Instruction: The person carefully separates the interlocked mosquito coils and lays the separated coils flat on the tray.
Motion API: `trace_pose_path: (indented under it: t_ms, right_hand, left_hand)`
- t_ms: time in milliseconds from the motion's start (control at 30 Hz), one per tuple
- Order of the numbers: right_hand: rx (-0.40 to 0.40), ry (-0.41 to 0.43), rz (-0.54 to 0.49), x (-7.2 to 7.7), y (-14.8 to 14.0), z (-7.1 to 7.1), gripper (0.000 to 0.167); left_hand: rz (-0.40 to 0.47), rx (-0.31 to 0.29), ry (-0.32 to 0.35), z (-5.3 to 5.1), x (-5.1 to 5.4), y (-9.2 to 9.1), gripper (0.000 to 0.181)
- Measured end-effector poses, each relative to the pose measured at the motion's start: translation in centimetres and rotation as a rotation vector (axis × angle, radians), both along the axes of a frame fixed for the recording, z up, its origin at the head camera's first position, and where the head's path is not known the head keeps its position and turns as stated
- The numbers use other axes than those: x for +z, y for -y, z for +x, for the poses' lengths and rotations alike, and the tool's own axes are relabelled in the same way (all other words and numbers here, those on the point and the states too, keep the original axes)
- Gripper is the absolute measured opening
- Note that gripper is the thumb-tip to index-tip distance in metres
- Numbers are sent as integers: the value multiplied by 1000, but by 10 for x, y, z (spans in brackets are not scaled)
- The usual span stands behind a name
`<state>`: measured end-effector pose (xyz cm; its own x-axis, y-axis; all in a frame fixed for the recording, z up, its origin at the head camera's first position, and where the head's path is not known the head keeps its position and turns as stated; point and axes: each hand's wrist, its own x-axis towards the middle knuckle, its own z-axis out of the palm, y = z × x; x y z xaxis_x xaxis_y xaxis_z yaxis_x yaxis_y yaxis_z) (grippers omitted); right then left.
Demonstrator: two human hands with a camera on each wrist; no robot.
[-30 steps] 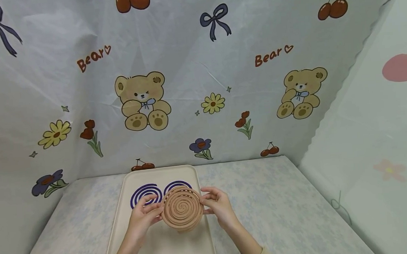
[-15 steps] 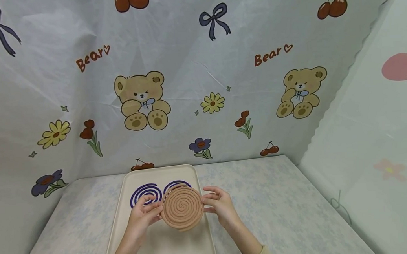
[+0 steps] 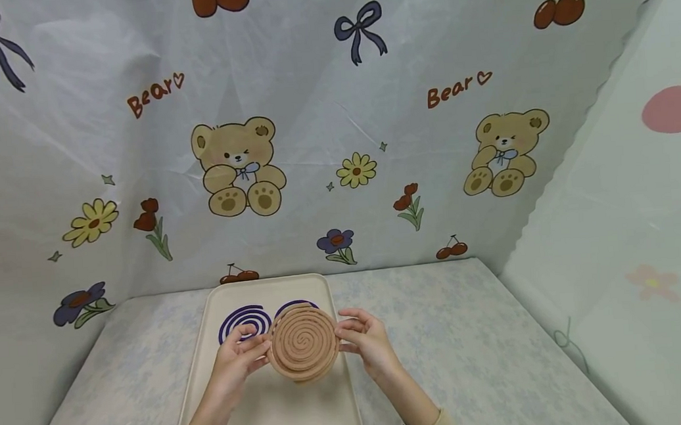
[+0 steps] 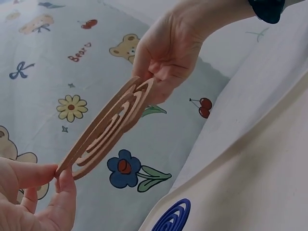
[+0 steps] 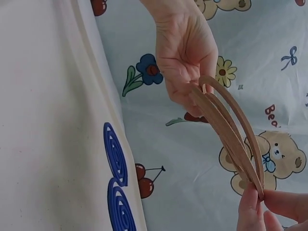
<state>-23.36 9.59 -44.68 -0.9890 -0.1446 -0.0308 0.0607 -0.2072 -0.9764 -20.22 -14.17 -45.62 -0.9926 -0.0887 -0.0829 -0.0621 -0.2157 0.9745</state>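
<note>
A tan mosquito coil (image 3: 303, 342), apparently a pair of nested spirals, is held up over the cream tray (image 3: 284, 424), its flat face toward the head camera. My left hand (image 3: 234, 363) pinches its left edge between thumb and fingers. The opposite edge is pinched by my right hand (image 3: 372, 347). Seen edge-on in the left wrist view, the tan coil (image 4: 103, 130) shows its rings slightly spread apart. In the right wrist view, one outer ring of the coil (image 5: 231, 134) bows away from the others.
Two blue spiral coils (image 5: 115, 156) lie side by side at the tray's far end, partly covered by the hands and tan coil in the head view. The tray rests on a pale mottled table (image 3: 445, 350). A bear-print cloth (image 3: 311, 129) hangs behind.
The tan coil has tilted to face the head camera more squarely and risen slightly in view. Both hands keep their pinch on its edges.
</note>
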Motion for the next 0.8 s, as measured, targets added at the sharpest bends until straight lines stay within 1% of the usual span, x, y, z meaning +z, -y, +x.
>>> trace_pose_path:
  t_ms: [100,167,267,333,400,633,800]
  right_hand:
    - [-32,-45,3,2,1,1,34]
    - [-45,-70,10,3,1,2,34]
    - [-49,-94,18,5,0,3,34]
    - [-48,-109,24,6,0,3,35]
    - [-44,-119,24,8,-1,3,35]
    - [-44,-126,25,9,-4,1,34]
    - [-42,-122,24,8,-4,1,33]
  left_hand:
    - [7,8,-6,0,1,-1,28]
    - [0,29,-10,1,1,-2,29]
    - [-14,50,-12,2,3,-5,29]
    - [-23,54,-14,3,4,-6,29]
    - [-19,50,-11,3,5,-7,29]
    - [37,13,6,4,3,-5,28]
    - [39,-2,-11,4,2,-3,28]
